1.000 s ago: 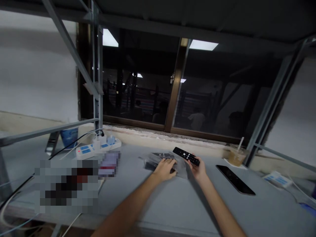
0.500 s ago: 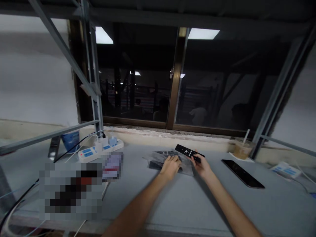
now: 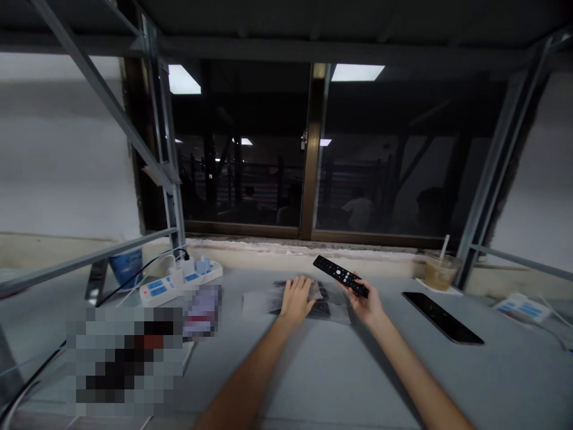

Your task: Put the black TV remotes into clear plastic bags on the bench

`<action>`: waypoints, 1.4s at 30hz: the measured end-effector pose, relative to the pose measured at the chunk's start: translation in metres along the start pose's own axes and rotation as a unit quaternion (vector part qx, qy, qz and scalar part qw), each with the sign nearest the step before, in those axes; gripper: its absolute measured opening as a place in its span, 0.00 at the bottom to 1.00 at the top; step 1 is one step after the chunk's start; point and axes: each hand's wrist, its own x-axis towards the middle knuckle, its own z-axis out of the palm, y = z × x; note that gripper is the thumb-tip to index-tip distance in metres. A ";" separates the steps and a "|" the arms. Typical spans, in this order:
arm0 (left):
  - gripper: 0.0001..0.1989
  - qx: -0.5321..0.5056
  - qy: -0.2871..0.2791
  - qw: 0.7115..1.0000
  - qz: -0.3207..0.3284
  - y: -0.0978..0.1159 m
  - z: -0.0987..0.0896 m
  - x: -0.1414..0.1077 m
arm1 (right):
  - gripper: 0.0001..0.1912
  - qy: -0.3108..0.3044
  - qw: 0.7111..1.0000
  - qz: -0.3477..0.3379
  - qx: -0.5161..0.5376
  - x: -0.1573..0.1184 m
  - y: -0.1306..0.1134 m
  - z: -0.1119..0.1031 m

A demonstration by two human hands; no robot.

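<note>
A black remote control [image 3: 333, 270] with light buttons is held up at a slant, its lower right end in my right hand [image 3: 367, 303]. On the grey table [image 3: 322, 370] lies a clear plastic bag [image 3: 338, 312] with dark items inside that I cannot make out. My left hand [image 3: 297, 300] rests flat on top of the bag, fingers slightly apart. The remote is above the bag's right part.
A black phone [image 3: 442, 318] and a lidded drink cup [image 3: 440, 272] with a straw are at the right. To the left are a white power strip [image 3: 152, 291], a blue cup [image 3: 126, 270], cables and a blurred-out area. Metal posts stand at both sides.
My left hand has shifted left on the bag and its fingers have straightened. The bag now spreads further to the left. My right hand still holds the remote in nearly the same place.
</note>
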 end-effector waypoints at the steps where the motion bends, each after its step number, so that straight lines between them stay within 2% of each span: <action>1: 0.14 0.005 0.005 1.000 -0.011 -0.002 0.000 0.000 | 0.18 -0.003 1.000 -0.008 -0.015 -0.001 0.000 0.000; 4: 0.14 0.017 0.003 0.999 -0.035 -0.010 0.000 -0.001 | 0.17 0.001 0.992 -0.065 -0.108 -0.002 0.003 0.000; 7: 0.09 0.023 -0.016 0.999 -0.045 -0.015 0.003 -0.002 | 0.16 0.028 0.964 -0.146 -0.220 -0.002 0.008 -0.002; 12: 0.09 -0.003 -0.029 0.998 -0.051 -0.017 0.011 -0.004 | 0.16 0.044 0.933 -0.219 -0.282 0.003 0.011 -0.010; 14: 0.09 -0.010 -0.029 0.998 -0.056 -0.016 0.013 -0.005 | 0.15 0.039 0.906 -0.259 -0.332 0.004 0.011 -0.013; 16: 0.09 -0.016 -0.025 0.998 -0.063 -0.015 0.013 -0.006 | 0.14 0.023 0.870 -0.307 -0.386 0.004 0.011 -0.016; 18: 0.09 -0.021 -0.019 0.997 -0.067 -0.013 0.013 -0.007 | 0.15 -0.004 0.846 -0.337 -0.414 0.004 0.012 -0.017; 23: 0.09 -0.030 -0.011 0.998 -0.056 -0.009 0.011 -0.008 | 0.18 -0.090 0.825 -0.339 -0.443 0.001 0.014 -0.018; 27: 0.08 -0.028 -0.001 0.999 -0.039 -0.007 0.011 -0.008 | 0.19 -0.115 0.804 -0.380 -0.443 -0.001 0.014 -0.018; 30: 0.07 -0.029 0.013 0.999 -0.040 -0.008 0.011 -0.007 | 0.15 -0.108 0.772 -0.439 -0.447 -0.001 0.015 -0.017; 32: 0.05 -0.029 0.013 0.998 -0.048 -0.010 0.010 -0.006 | 0.13 -0.076 0.749 -0.481 -0.450 -0.001 0.015 -0.016; 35: 0.03 -0.028 0.006 0.998 -0.056 -0.012 0.008 -0.004 | 0.14 -0.026 0.709 -0.523 -0.472 -0.001 0.016 -0.015; 39: 0.04 -0.023 0.024 0.998 -0.055 -0.017 0.007 -0.001 | 0.14 -0.059 0.637 -0.568 -0.518 -0.002 0.015 -0.016; 42: 0.05 -0.033 0.040 0.997 -0.058 -0.019 0.006 0.000 | 0.18 -0.062 0.584 -0.612 -0.530 -0.004 0.014 -0.017</action>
